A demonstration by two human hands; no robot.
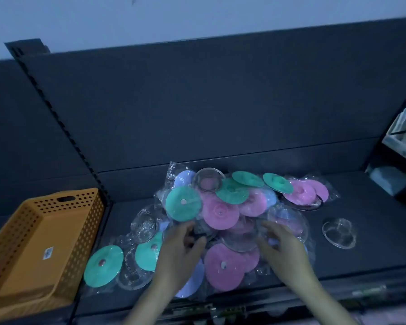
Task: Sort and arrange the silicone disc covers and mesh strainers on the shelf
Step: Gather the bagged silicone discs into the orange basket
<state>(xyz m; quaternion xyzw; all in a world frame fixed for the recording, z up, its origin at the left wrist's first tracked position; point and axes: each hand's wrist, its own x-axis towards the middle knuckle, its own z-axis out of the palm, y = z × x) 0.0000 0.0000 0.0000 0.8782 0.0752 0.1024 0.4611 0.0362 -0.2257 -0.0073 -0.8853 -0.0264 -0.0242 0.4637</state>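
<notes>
**A:** What's on the shelf (373, 214)?

**B:** At left, an orange perforated basket (40, 249), likely for sorting. At centre, bagged silicone disc covers (220, 213) and mesh strainers (144, 225), jumbled and unsorted.

**A:** And the hands?

**B:** The left hand (181, 252) is curled at the pile, grip unclear. The right hand (281, 247) is relaxed and holds nothing. A lone strainer (339, 233) lies apart.

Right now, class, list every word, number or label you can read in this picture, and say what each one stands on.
No text here can be read.
Sticker on the floor of the orange basket: printed marks, too blurred to read.
Label strip on the front edge of the shelf: too dark and blurred to read.
</notes>
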